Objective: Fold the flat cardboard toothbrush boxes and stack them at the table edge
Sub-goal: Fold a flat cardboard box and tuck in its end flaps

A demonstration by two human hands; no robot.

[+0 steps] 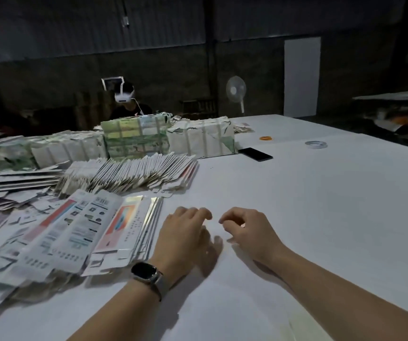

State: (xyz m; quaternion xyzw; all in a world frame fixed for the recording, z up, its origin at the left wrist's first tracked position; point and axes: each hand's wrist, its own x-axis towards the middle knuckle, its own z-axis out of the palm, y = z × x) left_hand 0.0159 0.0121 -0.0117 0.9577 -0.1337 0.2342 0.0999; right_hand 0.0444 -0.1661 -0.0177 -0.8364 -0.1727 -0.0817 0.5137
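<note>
Over the white table [321, 217], both hands hang just above the bare surface, close together but not touching. The left hand [185, 232], with a dark-faced smartwatch [145, 270] on its wrist, has its fingers loosely curled downward and holds nothing. The right hand [244, 227] is likewise loosely curled, thumb and forefinger near each other (whether anything tiny sits between them cannot be told), and no box is in its grasp.

Just left of the left hand lies a fanned heap of flat toothbrush boxes [75, 232], printed side up, with orange and grey panels and shiny foil edges; the nearest edge of the heap almost meets the left wrist. Behind it, a long leaning row of flat boxes [134, 175] stands packed on edge, and farther back sit wrapped bundles [134, 136] bound with tape.

Well apart on the right side of the table lie a black phone [255, 154], a roll of clear tape [316, 144] and a small orange ring of rubber bands [266, 138]. Across the table a person wearing a white headset [124, 94] sits behind the bundles, and a white pedestal fan [236, 91] stands against the dark wall.
</note>
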